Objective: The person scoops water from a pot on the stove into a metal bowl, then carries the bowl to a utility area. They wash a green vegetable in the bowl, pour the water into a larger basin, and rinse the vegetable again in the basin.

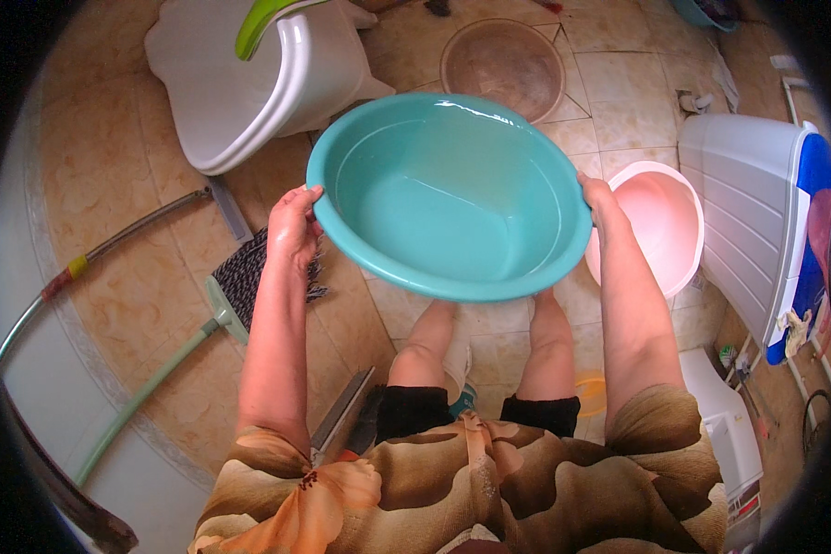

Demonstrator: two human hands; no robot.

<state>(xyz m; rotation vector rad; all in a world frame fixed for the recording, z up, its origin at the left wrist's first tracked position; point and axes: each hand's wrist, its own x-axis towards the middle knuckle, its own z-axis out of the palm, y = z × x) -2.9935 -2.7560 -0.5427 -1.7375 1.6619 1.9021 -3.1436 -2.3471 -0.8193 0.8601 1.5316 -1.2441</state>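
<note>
Both hands hold a large teal plastic basin (415, 235) by its rim, out in front of me above the tiled floor. My left hand (296, 225) grips the left side of the rim, with the thumb on top. On the opposite side, my right hand (597, 196) has hold of the rim; its fingers are partly hidden. The basin leans, so I see its inside, where the light shines near the far edge. Whether it holds any water, I cannot tell. A pink basin (654, 228) lies below my right forearm, and a brownish round basin (504, 68) is on the floor beyond the teal one.
A white plastic tub with a green rim piece (270, 28) stands at the far left. Nearer are a string mop (232, 284) and a metal pole (138, 232). A white and blue appliance (741, 221) is at the right, with an orange basin (591, 392) by my legs.
</note>
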